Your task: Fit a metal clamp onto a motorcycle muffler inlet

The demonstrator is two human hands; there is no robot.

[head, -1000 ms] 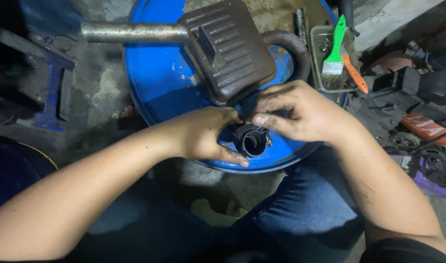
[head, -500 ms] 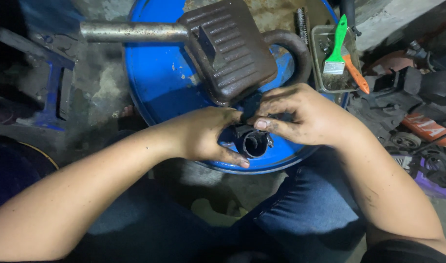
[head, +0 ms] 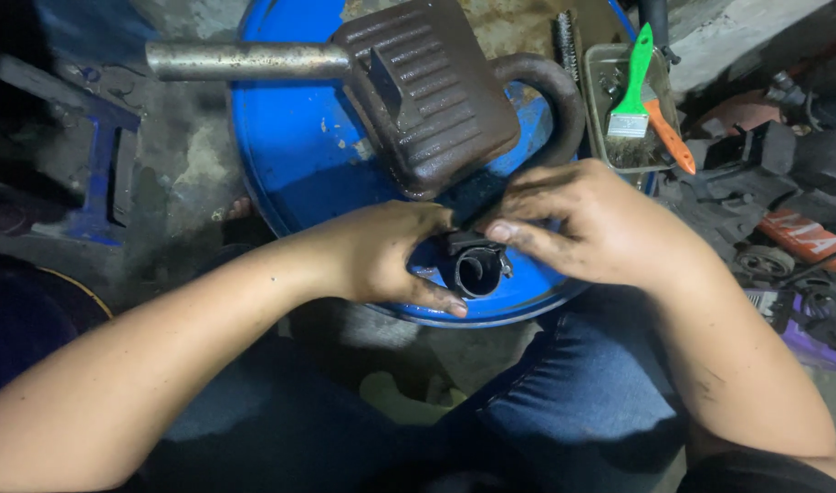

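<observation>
Hands unmoved, rubber sleeve half-hidden

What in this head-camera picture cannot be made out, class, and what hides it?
- Black rubber tube, head view: its sides are covered by the left hand and right hand.
- Blue drum top: far rim cut off by the top edge.
- Tray contents: too small and dim.

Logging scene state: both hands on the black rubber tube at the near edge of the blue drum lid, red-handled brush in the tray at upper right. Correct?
Not quite. In the head view the brush in the tray has a green handle, not red. The rest holds: left hand and right hand are both on the black rubber tube at the near edge of the blue drum lid.
</observation>
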